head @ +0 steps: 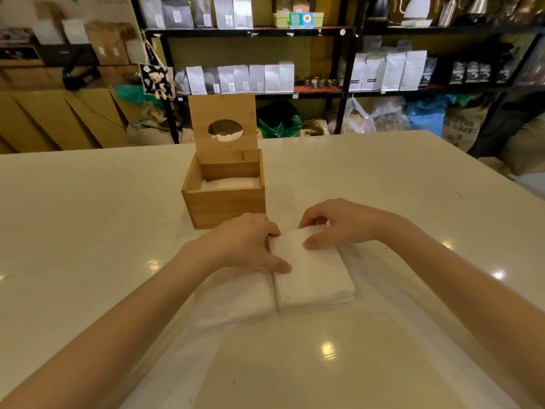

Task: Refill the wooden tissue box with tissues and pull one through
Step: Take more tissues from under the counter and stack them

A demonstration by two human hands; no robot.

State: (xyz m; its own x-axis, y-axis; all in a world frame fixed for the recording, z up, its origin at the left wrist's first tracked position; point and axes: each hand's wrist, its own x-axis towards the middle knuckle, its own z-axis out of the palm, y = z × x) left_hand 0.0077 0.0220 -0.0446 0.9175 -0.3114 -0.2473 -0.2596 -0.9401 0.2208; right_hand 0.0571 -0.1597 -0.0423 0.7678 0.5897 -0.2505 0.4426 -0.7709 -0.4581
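The person has both hands on a stack of white tissues (312, 276) sitting on the cream surface (383, 178) right in front of them. The left hand (244, 243) is pressed against the stack's left edge, thumb lying along the top near that edge and fingers curled at the far corner. The right hand (333, 225) comes in from the other side, thumb flat on top and fingers hooked over the far edge. So each grip is closed on the tissue stack, but it looks more like squaring it up or getting ready to lift than a full pickup, since the stack is flat on the surface. There's a second, flatter pile of tissues (233, 302) under and to the left of the left hand, touching the main stack.

Just beyond the hands is the wooden tissue box (224, 202), open, with its lid (222, 125) standing upright at the back so the round hole faces the person. That makes sense: lid out of the way, opening clear for loading. Some white tissue already shows inside. Pulling one through the hole can't happen until the lid goes down.
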